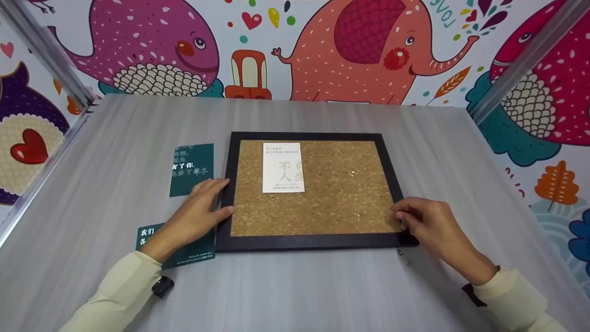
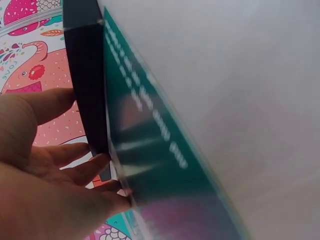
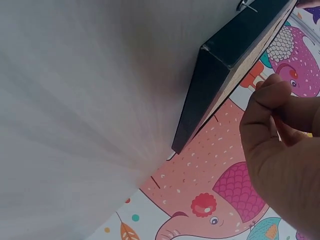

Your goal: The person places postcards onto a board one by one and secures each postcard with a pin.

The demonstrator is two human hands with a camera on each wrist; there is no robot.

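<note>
A cork board (image 1: 332, 207) in a black frame (image 1: 304, 241) lies flat on the table. On its upper left part rests a white card (image 1: 282, 167) with grey and gold lettering. My left hand (image 1: 193, 216) touches the frame's left side with thumb and fingers extended. Over the lower right corner is my right hand (image 1: 431, 223), thumb against a bent index finger (image 3: 274, 92); I cannot tell whether something small is between them. Under my left wrist lies a dark green card (image 1: 196, 249), partly covered. Another green card (image 1: 196, 161) lies just beyond that hand.
Small shiny pins (image 1: 400, 252) lie on the table by the frame's lower right corner; one pin (image 3: 245, 6) shows beside the frame's edge in the right wrist view. A cartoon-printed wall (image 1: 258, 41) stands behind the table, with metal posts (image 1: 521, 64) at the sides.
</note>
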